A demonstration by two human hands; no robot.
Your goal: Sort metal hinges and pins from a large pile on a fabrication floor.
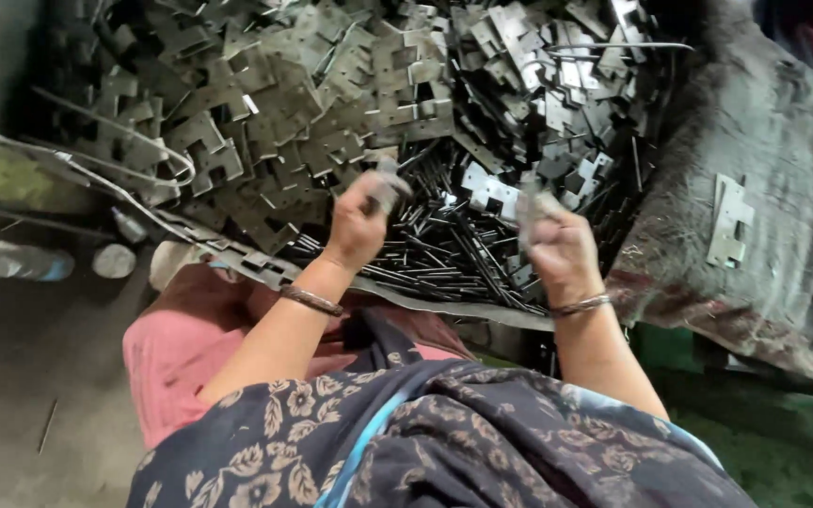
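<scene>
Here, above a dark floral cloth (444,442), the left hand (358,226) and right hand (562,249) each close around a small blurred metal piece, its direction unclear. Just beyond lie thin dark rods (444,249), mostly slanting left to right. Farther back, flat notched steel plates (303,85) heap against rough sacking (755,122).

pile of thin rods (444,254) lay mid-heap | notched plates (275,103) behind and left of rods | more plates (557,103) behind, right | sacking (755,122) right of rods, one plate (729,221) on it | bottle (21,261) far left
</scene>
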